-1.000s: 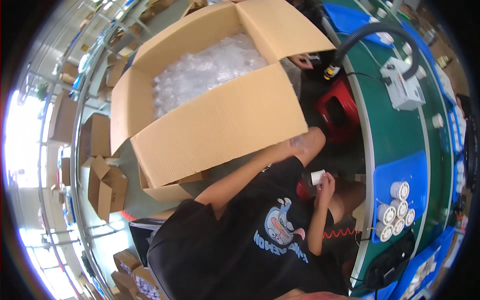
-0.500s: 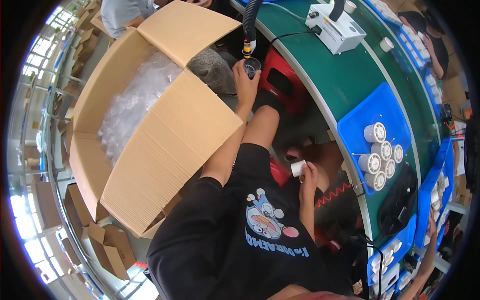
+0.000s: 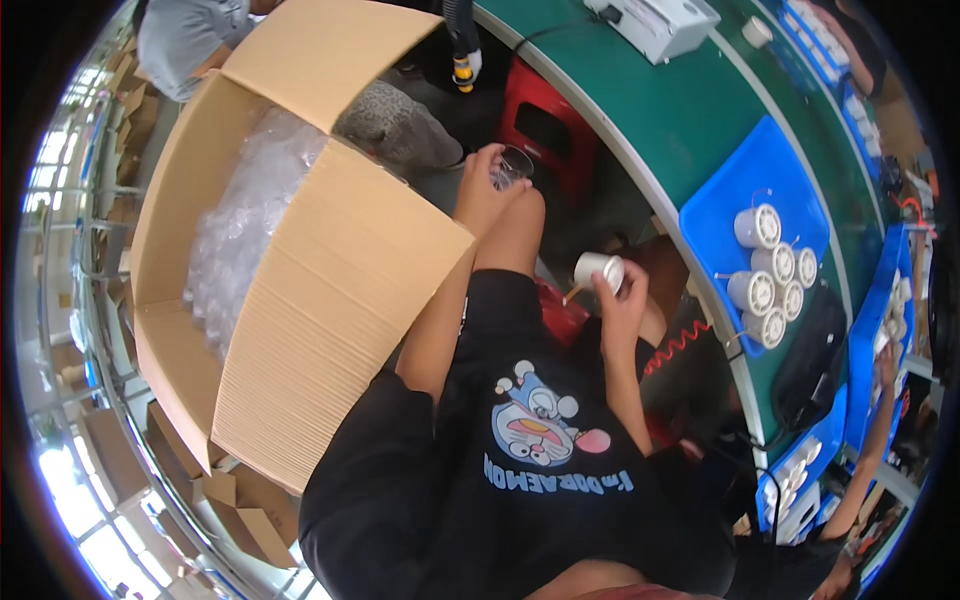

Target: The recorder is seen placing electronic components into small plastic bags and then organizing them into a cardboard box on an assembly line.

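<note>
Our hands are both partly closed, each around a single piece: the left hand [image 3: 480,192] curls its fingers about the side of a clear cup [image 3: 516,164], just beyond our left knee [image 3: 524,215], while the right hand [image 3: 624,296] pinches a short white cylinder [image 3: 596,270] between thumb and fingers, above our lap. From that cylinder's lower side a thin brownish strip [image 3: 572,295] sticks out. The two pieces are apart from each other. On our left we have a big open cardboard box [image 3: 340,310], its flaps spread, with a heap of clear plastic pieces [image 3: 245,235] inside. To our right runs the green surface [image 3: 640,125], carrying a blue tray [image 3: 712,215] in which six white round parts [image 3: 772,262] lie grouped, most with their slotted ends facing us. Just beside the tray we see a black bundle [image 3: 808,345]. A red stool [image 3: 527,108] stands ahead, near a dark hose [image 3: 461,30] with a yellow band, and a red coiled cord [image 3: 680,348] hangs at the surface's edge.
</note>
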The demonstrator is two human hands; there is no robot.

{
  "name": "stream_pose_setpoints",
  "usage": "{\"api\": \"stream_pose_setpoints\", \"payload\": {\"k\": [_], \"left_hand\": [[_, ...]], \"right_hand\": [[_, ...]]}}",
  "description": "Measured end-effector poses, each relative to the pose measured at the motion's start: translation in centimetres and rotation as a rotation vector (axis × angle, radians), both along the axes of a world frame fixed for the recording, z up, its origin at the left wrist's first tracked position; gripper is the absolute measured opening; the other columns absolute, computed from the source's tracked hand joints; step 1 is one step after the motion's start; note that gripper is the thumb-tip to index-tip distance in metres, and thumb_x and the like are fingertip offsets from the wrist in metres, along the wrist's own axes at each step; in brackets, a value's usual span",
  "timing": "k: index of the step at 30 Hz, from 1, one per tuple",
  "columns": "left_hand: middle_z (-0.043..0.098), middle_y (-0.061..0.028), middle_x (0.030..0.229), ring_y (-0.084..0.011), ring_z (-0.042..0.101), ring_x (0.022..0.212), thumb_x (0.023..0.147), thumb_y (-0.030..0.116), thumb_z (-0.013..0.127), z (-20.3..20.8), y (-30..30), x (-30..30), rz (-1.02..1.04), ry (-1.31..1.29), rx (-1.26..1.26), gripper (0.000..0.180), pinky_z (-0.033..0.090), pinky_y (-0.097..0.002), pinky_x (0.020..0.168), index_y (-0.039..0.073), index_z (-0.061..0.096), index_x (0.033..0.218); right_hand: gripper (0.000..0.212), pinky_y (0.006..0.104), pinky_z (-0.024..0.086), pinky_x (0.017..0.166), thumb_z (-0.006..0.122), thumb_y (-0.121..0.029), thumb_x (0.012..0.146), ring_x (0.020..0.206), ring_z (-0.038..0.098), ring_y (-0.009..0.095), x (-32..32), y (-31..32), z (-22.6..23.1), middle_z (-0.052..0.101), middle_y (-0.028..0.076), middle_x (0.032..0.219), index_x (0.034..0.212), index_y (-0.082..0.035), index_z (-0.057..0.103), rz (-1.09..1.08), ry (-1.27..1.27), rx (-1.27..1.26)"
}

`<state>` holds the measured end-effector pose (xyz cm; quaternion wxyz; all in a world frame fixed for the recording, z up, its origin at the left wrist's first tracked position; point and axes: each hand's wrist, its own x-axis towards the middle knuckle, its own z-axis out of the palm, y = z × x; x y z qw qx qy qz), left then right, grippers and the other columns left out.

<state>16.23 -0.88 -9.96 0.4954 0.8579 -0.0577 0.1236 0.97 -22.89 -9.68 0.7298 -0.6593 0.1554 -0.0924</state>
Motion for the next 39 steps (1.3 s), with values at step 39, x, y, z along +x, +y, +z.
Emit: {"api": "stream_pose_setpoints", "payload": {"k": [39], "left_hand": [[0.050, -0.0192, 0.119, -0.0356, 0.053, 0.108, 0.067, 0.001, 0.079, 7.5, -7.7, -14.0, -0.228, -0.028, -0.103, 0.065, 0.046, -0.0395, 0.091, 0.003, 0.049, 0.125]], "right_hand": [[0.036, 0.0267, 0.049, 0.082, 0.061, -0.026, 0.095, 0.093, 0.060, 0.013, 0.7, 2.0, 6.4, 0.061, 0.009, 0.103, 0.116, 0.002, 0.052, 0.095, 0.015, 0.579]]}}
